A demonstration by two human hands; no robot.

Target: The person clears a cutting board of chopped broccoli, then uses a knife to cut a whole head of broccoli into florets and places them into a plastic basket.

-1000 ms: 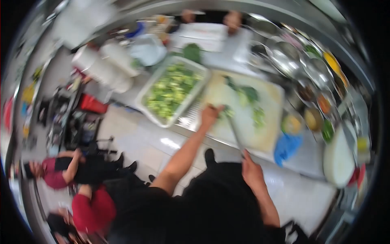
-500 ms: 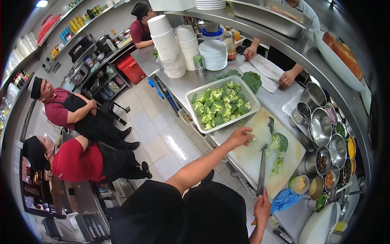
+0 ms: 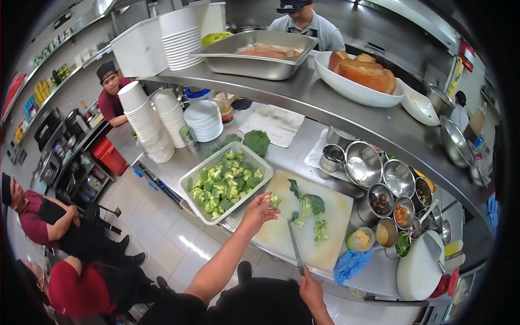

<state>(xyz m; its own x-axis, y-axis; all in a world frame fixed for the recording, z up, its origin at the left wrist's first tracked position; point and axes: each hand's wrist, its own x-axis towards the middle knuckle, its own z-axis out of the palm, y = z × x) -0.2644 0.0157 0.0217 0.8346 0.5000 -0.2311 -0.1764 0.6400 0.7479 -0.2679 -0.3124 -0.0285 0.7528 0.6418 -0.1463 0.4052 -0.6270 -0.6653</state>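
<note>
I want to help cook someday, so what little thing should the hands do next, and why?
Probably the left hand should drop its broccoli piece into the white basket. The piece is at its fingertips, the basket is close by and holds lots of cut broccoli, and the knife in the right hand isn't touching that piece.

From where I stand, a stainless-steel counter (image 3: pixel 295 157): stacked white tubs (image 3: pixel 134 111) and plates (image 3: pixel 203 122) at one end; mid-counter, a white slotted basket (image 3: pixel 187 198), a broccoli crown (image 3: pixel 256 142) just behind, a cutting board (image 3: pixel 337 218) alongside; beyond, metal bowls (image 3: pixel 364 164) and crumpled blue cloth (image 3: pixel 352 265).
</note>
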